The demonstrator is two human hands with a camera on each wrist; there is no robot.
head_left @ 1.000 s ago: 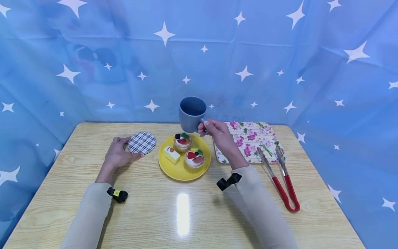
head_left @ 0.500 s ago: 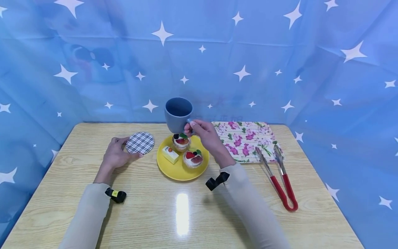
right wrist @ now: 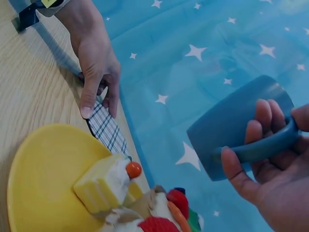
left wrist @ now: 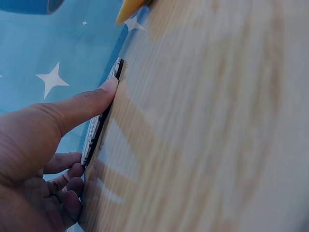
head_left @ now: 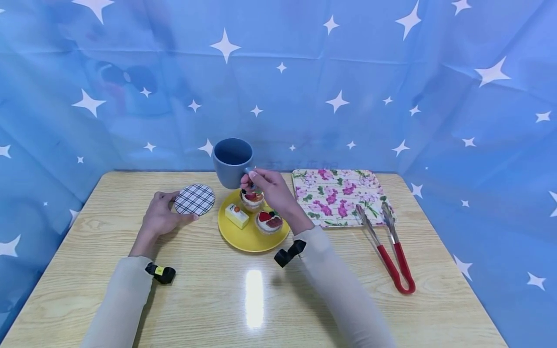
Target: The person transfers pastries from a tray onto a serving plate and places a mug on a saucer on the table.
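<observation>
A blue-grey mug (head_left: 232, 164) hangs in the air over the back left part of a yellow plate (head_left: 235, 240). My right hand (head_left: 271, 191) grips it by the handle, fingers curled through the loop in the right wrist view. To the left lies a round plaid coaster (head_left: 195, 199), flat on the table. My left hand (head_left: 160, 216) holds this coaster at its edge, the thumb (left wrist: 104, 94) on the near side and the fingers at the left. On the plate sit a small cake slice (head_left: 237, 216) and two fruit-topped dessert cups, one (head_left: 268, 223) nearer me, the other partly hidden behind the mug hand.
A floral tray (head_left: 335, 198) lies at the back right of the wooden table (head_left: 209, 299). Red-handled tongs (head_left: 398, 266) rest with their metal tips over its front edge. Behind the table hangs a blue curtain (head_left: 278, 87) with white stars.
My right hand has carried the mug leftward, from above the plate's right part toward the coaster. The left hand stays at the coaster. The whole view has shifted slightly.
</observation>
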